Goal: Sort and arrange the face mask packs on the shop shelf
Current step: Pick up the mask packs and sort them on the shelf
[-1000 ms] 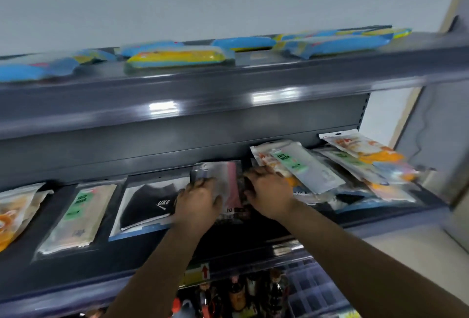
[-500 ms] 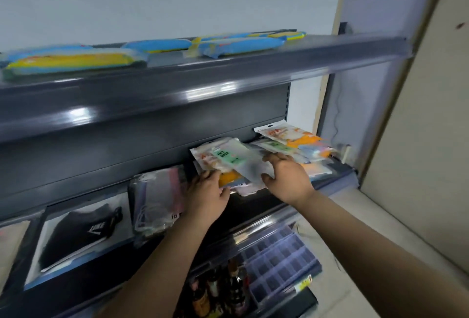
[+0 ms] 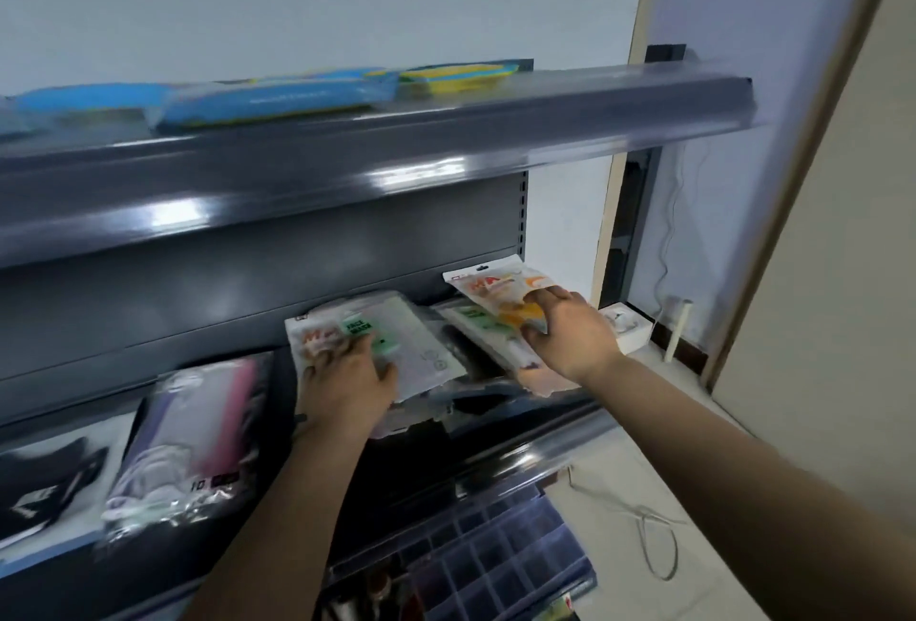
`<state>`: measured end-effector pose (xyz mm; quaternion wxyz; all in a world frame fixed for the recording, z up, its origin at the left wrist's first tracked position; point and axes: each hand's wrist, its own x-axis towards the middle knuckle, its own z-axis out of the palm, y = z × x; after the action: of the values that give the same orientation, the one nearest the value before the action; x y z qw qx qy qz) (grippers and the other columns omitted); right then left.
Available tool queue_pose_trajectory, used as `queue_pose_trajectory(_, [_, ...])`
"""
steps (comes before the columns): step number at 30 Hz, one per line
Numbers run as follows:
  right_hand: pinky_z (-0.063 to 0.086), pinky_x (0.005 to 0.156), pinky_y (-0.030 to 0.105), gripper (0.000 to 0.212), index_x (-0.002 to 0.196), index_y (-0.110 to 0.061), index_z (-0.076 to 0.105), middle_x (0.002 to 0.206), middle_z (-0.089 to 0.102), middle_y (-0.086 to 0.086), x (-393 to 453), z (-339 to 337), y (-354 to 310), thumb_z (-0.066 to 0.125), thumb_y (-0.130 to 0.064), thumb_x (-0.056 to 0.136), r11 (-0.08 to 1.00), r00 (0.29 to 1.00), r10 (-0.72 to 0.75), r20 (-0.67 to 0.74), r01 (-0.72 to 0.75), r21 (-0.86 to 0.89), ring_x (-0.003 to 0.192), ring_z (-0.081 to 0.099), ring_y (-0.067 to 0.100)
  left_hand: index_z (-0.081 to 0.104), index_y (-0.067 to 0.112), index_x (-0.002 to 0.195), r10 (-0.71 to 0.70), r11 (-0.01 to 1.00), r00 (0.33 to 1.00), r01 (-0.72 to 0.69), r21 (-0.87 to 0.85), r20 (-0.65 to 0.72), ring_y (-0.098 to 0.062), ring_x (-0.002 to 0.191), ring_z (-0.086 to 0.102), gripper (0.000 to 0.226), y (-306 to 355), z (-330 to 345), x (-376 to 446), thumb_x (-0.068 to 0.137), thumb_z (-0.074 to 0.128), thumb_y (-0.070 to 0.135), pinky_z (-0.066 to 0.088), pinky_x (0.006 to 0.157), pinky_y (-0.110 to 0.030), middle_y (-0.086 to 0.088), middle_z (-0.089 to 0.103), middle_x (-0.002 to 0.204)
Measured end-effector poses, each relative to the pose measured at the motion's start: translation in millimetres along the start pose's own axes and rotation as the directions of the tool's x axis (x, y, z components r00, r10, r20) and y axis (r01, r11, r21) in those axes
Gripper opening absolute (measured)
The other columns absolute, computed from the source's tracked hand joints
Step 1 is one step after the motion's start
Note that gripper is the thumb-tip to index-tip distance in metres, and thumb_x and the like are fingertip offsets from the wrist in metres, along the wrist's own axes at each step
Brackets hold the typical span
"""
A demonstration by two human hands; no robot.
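- Two hands work on the middle shelf (image 3: pixel 495 459), near its right end.
- The left hand (image 3: pixel 347 385) lies with straight fingers flat on a mask pack with a green label (image 3: pixel 396 340); this pack tops a loose pile.
- The right hand (image 3: pixel 570 333) pinches an orange mask pack (image 3: pixel 495 288) between thumb and fingers, at the far right, beside the shelf's end.
- A pink and white pack (image 3: pixel 193 437) lies to the left, apart from the pile, with bare dark shelf between.
- The upper shelf (image 3: pixel 446 134) hangs close over the hands.

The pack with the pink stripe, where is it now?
The pink-striped pack lies on the middle shelf, left of the left hand, beside a black mask pack.
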<state>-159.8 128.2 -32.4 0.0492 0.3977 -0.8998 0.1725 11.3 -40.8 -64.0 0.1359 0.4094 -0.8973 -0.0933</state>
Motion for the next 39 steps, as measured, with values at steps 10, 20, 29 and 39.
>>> queue_pose_trajectory(10, [0.043, 0.095, 0.042, 0.052, 0.136, -0.016, 0.041, 0.135, 0.048, 0.011, 75, 10, 63, 0.050, -0.041, 0.092, 0.997, 0.989, -0.050, 0.141, 0.041, 0.064, 0.118, 0.049, 0.035, 0.029, 0.009, 0.142, -0.339, 0.937, 0.938, 0.343, 0.057, -0.072, -0.037, 0.135, 0.032, 0.089, 33, 14, 3, 0.080, 0.049, 0.069, 0.030, 0.107, -0.044, -0.018, 0.036, 0.147])
queue_pose_trajectory(20, [0.050, 0.089, 0.050, 0.091, 0.127, -0.017, 0.039, 0.118, 0.056, 0.006, 108, 29, 82, 0.061, -0.077, 0.062, 0.965, 0.947, 0.063, 0.316, -0.138, 0.221, 0.099, 0.059, 0.030, 0.038, 0.009, 0.135, -0.422, 0.907, 0.904, 0.419, -0.053, -0.075, -0.042, 0.118, 0.048, 0.070, 19, 17, 2, 0.083, 0.062, 0.048, 0.042, 0.094, -0.047, -0.022, 0.055, 0.126])
queue_pose_trajectory(29, [0.048, 0.094, 0.045, 0.079, 0.132, -0.012, 0.040, 0.125, 0.056, 0.009, 109, 29, 87, 0.074, -0.051, 0.072, 0.914, 0.965, 0.086, 0.246, -0.175, 0.366, 0.111, 0.056, 0.030, 0.051, 0.007, 0.126, -0.502, 0.834, 0.860, 0.454, -0.313, -0.091, -0.040, 0.100, 0.062, 0.056, 18, 14, 7, 0.078, 0.072, 0.028, 0.046, 0.078, -0.037, -0.021, 0.066, 0.110])
queue_pose_trajectory(39, [0.045, 0.093, 0.037, 0.080, 0.135, -0.012, 0.039, 0.128, 0.056, 0.008, 92, 23, 91, 0.081, -0.031, 0.070, 0.848, 0.992, 0.045, 0.120, -0.102, 0.520, 0.116, 0.054, 0.028, 0.055, 0.000, 0.114, -0.519, 0.669, 0.842, 0.296, -0.681, -0.145, -0.032, 0.089, 0.060, 0.031, 32, 7, -11, 0.085, 0.065, 0.005, 0.042, 0.069, -0.032, -0.018, 0.062, 0.102])
